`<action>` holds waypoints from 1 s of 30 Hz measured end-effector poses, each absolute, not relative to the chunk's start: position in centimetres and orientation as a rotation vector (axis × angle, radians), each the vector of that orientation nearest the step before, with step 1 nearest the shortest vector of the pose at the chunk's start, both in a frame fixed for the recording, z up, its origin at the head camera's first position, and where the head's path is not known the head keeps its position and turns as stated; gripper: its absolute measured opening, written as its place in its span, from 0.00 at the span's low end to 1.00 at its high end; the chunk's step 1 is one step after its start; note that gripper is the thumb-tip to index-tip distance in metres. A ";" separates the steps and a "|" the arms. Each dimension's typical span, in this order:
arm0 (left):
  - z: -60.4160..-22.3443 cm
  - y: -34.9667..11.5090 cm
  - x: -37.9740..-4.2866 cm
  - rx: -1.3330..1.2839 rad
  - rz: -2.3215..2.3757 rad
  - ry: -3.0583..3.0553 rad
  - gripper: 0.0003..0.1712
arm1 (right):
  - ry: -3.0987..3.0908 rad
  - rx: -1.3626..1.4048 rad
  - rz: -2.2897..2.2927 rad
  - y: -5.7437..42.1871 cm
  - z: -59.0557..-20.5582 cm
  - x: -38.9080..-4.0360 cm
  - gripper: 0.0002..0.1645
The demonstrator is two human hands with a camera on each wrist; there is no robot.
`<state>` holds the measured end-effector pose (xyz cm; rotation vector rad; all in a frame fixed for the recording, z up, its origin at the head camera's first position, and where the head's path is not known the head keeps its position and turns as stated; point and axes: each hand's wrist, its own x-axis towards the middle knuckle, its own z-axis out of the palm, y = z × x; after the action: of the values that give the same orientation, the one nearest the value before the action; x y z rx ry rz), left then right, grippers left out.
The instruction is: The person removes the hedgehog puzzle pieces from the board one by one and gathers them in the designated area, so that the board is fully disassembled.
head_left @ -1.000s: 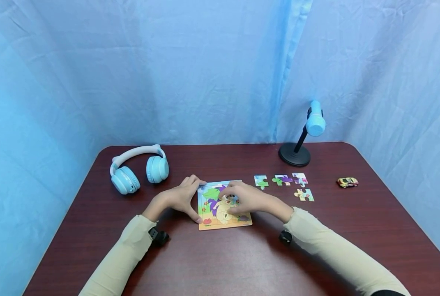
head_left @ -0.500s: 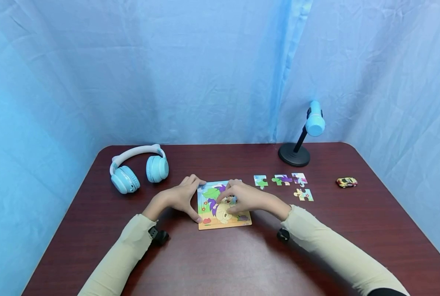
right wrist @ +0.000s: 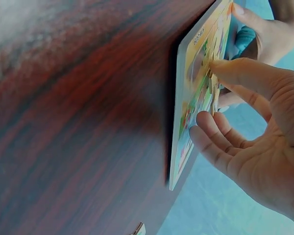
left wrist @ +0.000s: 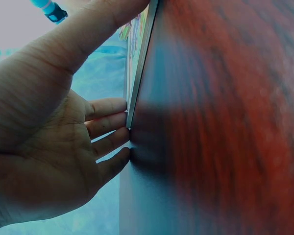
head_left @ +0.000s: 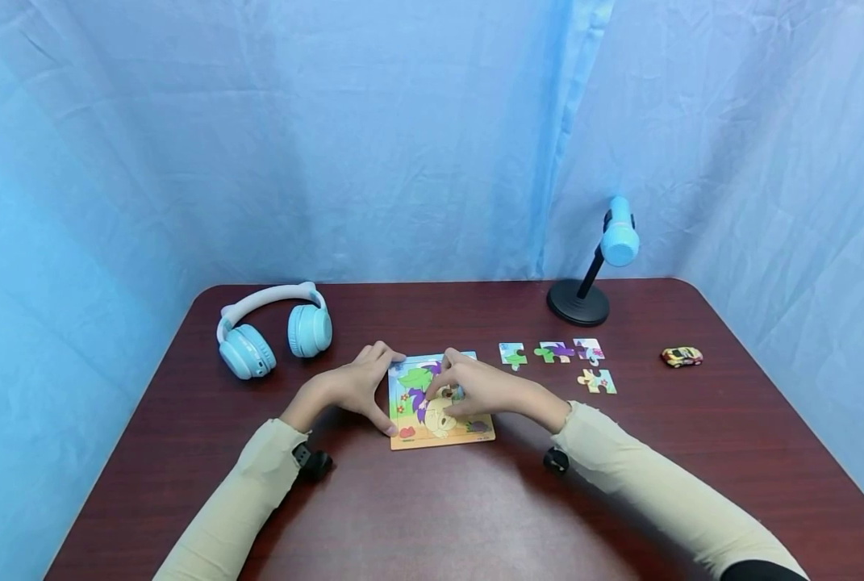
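A cartoon jigsaw puzzle board (head_left: 442, 441) lies flat on the dark red-brown table. My left hand (head_left: 362, 389) rests along its left side, thumb by the front corner and fingers by the back corner. In the left wrist view, those fairly straight fingers (left wrist: 108, 108) touch the board's edge. Over the board's right half, my right hand (head_left: 486, 386) pinches a puzzle piece (right wrist: 211, 84) between thumb and forefinger at the board's surface. The fingers hide much of this piece. The other right fingers (right wrist: 210, 142) hover loosely near the picture.
Several loose puzzle pieces, among them a green-and-blue one (head_left: 513, 355) and a yellow one (head_left: 597, 382), lie right of the board. Headphones (head_left: 272, 331) sit at the back left. A blue microphone (head_left: 619, 242) on a black stand and a toy car (head_left: 682, 357) are on the right.
The right hand's fingers shift slightly over the board, staying at the same spot. The left hand, the board and the loose pieces keep their places.
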<state>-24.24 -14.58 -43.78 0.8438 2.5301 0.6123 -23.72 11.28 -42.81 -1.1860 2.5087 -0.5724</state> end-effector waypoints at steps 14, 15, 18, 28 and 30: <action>-43.8 -14.6 -24.3 0.865 0.608 2.531 0.66 | 2.494 -1.165 -0.602 11.2 -42.5 -23.4 0.23; -43.8 -14.6 -24.3 0.865 0.608 2.530 0.66 | 2.493 -1.164 -0.605 11.2 -42.5 -23.4 0.23; -43.8 -14.6 -24.2 0.865 0.611 2.529 0.66 | 2.494 -1.160 -0.603 11.1 -42.5 -23.3 0.24; -43.8 -14.7 -24.2 0.865 0.619 2.526 0.66 | 2.557 -1.195 -0.515 11.3 -42.5 -23.1 0.23; -43.8 -14.7 -24.2 0.867 0.618 2.527 0.66 | 2.569 -1.195 -0.501 11.5 -42.5 -23.1 0.23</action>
<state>-24.20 -14.66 -43.81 0.8665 2.5271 0.6182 -23.12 11.48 -42.51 -1.1954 2.5688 -0.5010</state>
